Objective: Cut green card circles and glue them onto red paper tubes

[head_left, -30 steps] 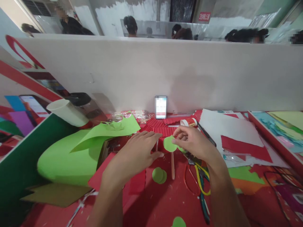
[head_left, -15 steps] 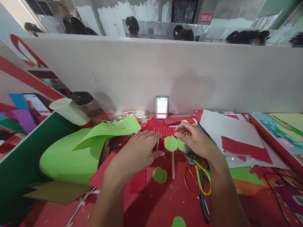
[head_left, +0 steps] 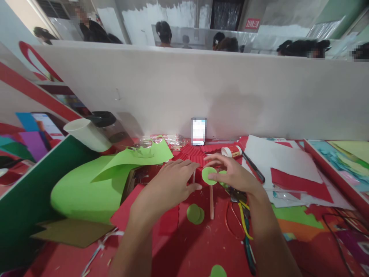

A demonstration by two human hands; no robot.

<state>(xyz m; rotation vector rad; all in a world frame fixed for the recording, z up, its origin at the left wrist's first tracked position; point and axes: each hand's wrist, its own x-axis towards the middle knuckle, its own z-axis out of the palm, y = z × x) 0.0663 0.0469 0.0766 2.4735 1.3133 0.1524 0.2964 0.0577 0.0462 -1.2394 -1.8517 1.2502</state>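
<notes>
My left hand (head_left: 178, 179) is curved, fingers above and thumb below, around a dark red shape with a thin pale stick. What it grips there is mostly hidden. At the right, my right hand (head_left: 229, 171) has its thumb on the face of a light green paper circle (head_left: 208, 174), with its fingers bent behind. A wooden stick (head_left: 211, 202) stretches below that circle. Two overlapping green circles (head_left: 193, 213) lie nearer me on the red tabletop. Scissors with red and yellow handles (head_left: 235, 219) and pliers (head_left: 249, 254) rest under my right wrist.
Green sheets (head_left: 86, 192) curl at the left beside a white paper cup (head_left: 86, 134). A phone (head_left: 198, 131) leans on the white partition (head_left: 161, 92). Near it are pleated red paper (head_left: 196, 152), a glue stick (head_left: 231, 151) and a black cutter (head_left: 253, 166). White sheets (head_left: 282, 161) lie right.
My right hand has moved left and slightly down, bringing its thumb onto the green circle. The glue stick and black cutter show more fully. My left hand keeps its pose.
</notes>
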